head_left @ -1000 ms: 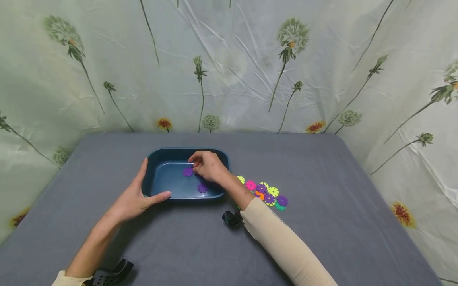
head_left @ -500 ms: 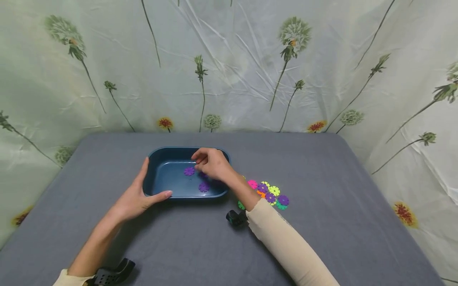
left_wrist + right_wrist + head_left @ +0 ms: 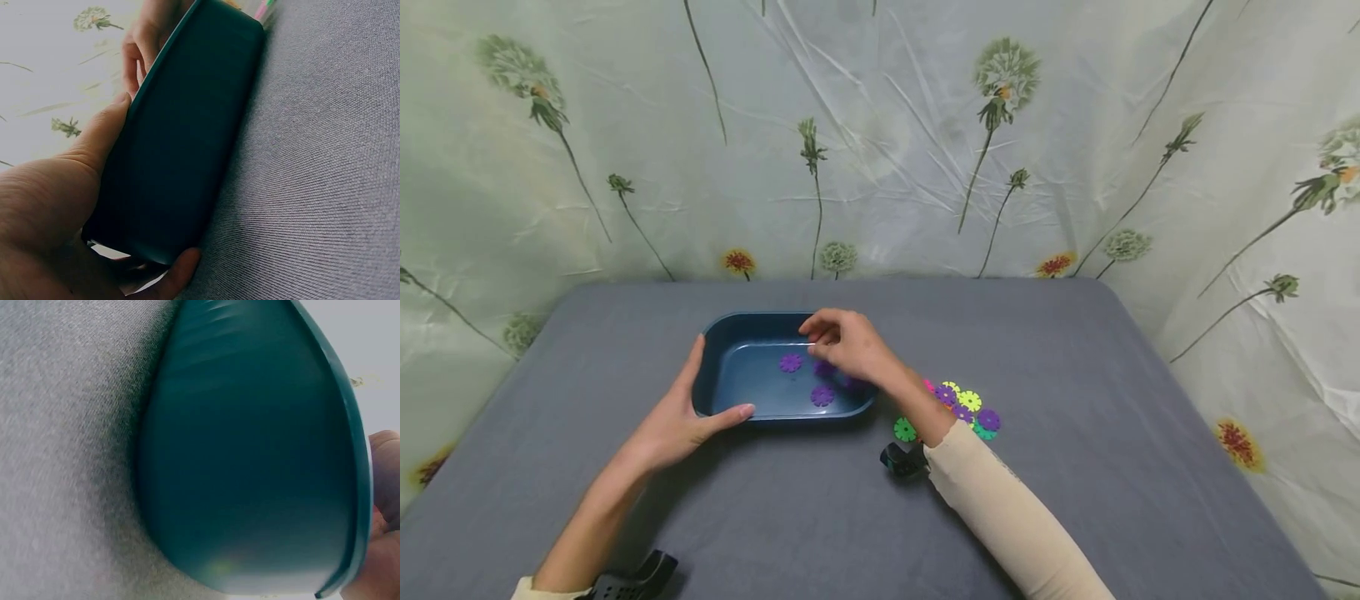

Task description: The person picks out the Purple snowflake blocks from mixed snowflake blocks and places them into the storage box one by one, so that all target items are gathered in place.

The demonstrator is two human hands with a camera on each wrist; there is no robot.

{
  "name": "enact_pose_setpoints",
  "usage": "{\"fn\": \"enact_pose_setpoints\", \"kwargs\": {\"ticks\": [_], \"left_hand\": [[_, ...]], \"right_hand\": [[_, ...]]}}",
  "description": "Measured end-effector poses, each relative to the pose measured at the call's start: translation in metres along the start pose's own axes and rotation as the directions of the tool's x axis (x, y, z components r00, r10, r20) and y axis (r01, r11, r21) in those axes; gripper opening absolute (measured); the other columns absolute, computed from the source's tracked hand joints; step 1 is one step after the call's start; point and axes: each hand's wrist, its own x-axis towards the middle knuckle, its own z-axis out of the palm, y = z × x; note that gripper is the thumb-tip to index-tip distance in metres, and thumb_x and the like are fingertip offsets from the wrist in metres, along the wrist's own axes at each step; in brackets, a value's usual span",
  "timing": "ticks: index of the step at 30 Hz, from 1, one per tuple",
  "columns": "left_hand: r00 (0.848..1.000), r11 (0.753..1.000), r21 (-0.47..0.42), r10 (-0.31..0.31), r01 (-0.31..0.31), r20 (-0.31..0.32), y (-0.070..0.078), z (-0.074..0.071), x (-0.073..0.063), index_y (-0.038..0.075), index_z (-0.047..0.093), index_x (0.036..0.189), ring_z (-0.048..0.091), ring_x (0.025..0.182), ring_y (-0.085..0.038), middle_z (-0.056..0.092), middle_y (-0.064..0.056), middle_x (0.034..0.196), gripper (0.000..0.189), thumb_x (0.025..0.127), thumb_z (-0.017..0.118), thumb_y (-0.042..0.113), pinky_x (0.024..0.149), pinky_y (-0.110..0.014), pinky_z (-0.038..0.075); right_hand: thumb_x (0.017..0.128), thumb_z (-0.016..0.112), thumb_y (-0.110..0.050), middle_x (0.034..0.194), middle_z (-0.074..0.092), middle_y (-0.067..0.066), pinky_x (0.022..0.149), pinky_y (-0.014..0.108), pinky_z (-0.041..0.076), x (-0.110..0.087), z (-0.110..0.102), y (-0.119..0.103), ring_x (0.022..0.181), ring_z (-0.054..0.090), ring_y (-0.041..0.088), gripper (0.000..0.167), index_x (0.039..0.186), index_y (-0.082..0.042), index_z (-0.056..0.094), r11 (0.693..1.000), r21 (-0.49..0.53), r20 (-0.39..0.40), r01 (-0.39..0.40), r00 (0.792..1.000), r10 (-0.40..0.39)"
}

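Observation:
A dark blue rectangular tray rests on the table, with several purple snowflake discs lying inside it. My left hand grips the tray's left end, its thumb along the near rim and fingers at the left side. In the left wrist view, the same hand spans the tray wall. Over the tray's right part is my right hand, fingers bent, purple discs just below them. Whether it holds a disc is hidden. The right wrist view shows mostly the tray's outer wall, the fingers partly behind the rim.
Right of the tray lies a loose pile of snowflake discs in yellow, purple, pink and green, partly behind the right forearm. A green disc lies near the wrist camera. A flowered curtain hangs behind the grey-covered table.
My right hand has shifted slightly right and up above the tray. More purple discs show on the tray floor beneath it. The left hand keeps its grip on the tray.

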Motion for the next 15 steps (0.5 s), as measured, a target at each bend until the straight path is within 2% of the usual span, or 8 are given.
{"fn": "enact_pose_setpoints", "kwargs": {"ticks": [4, 9, 15], "left_hand": [[1.0, 1.0, 0.001, 0.015, -0.015, -0.002, 0.001, 0.0, 0.003, 0.027, -0.024, 0.164, 0.006, 0.158, -0.056, -0.013, -0.019, 0.175, 0.129, 0.09, 0.079, 0.05, 0.117, -0.08, 0.019], [1.0, 1.0, 0.002, 0.004, -0.004, -0.006, 0.001, -0.001, 0.003, 0.028, -0.024, 0.164, 0.006, 0.159, -0.056, -0.013, -0.019, 0.175, 0.129, 0.09, 0.079, 0.05, 0.118, -0.079, 0.019], [1.0, 1.0, 0.009, -0.009, 0.009, -0.009, -0.001, 0.0, 0.001, 0.027, -0.024, 0.164, 0.006, 0.158, -0.056, -0.013, -0.02, 0.175, 0.13, 0.089, 0.08, 0.05, 0.118, -0.08, 0.019]], "right_hand": [[0.096, 0.072, -0.004, 0.119, 0.073, 0.017, 0.085, 0.024, 0.057, -0.004, -0.005, 0.001, 0.1, 0.069, 0.024, 0.029, 0.125, -0.001, 0.071, 1.0, 0.031, -0.019, 0.004, 1.0, -0.003], [0.097, 0.071, -0.003, 0.125, 0.071, 0.019, 0.089, 0.028, 0.058, -0.009, -0.009, 0.001, 0.103, 0.069, 0.026, 0.029, 0.126, 0.0, 0.071, 0.999, 0.038, -0.029, 0.033, 0.999, -0.032], [0.095, 0.073, -0.002, 0.124, 0.071, 0.02, 0.089, 0.028, 0.058, -0.017, -0.01, 0.005, 0.102, 0.07, 0.027, 0.029, 0.124, 0.001, 0.071, 0.997, 0.057, -0.063, 0.055, 0.997, -0.051]]}}
